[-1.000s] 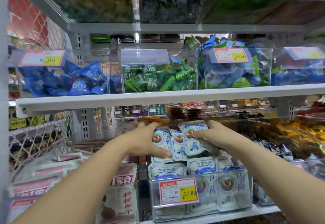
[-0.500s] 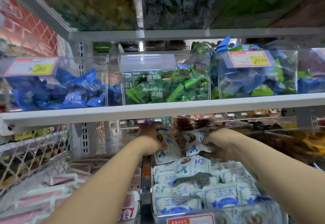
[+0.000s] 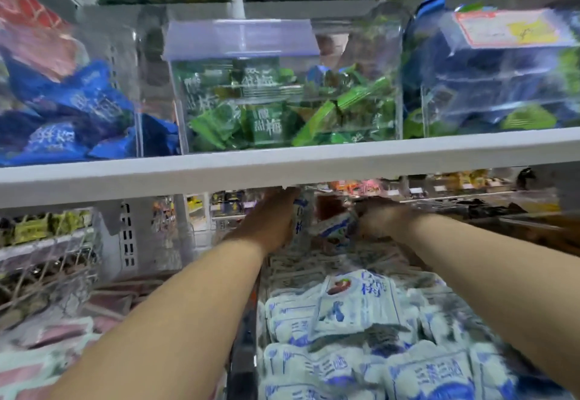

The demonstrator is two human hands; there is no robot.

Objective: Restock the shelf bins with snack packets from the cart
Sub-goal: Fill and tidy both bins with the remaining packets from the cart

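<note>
Blue-white packets (image 3: 334, 227) are held under the shelf (image 3: 282, 165) by left hand (image 3: 270, 222) and right hand (image 3: 381, 217); fingers apparently curled round them, blurred.

Close view of a snack aisle in a shop. A white metal shelf (image 3: 282, 167) crosses the middle of the frame. At its centre stands a clear plastic bin (image 3: 361, 54) full of green packets (image 3: 266, 123), with a clear label holder (image 3: 241, 38) on its front. Blue packets (image 3: 62, 117) fill the upper left. At upper right a red and yellow price tag (image 3: 508, 30) is too blurred to read. Identical white and blue packets (image 3: 354, 305) are heaped at lower right. Wire mesh (image 3: 47, 261) and a slotted shelving upright (image 3: 127, 242) show at left. More stocked shelves (image 3: 408, 184) appear through the gap.
</note>
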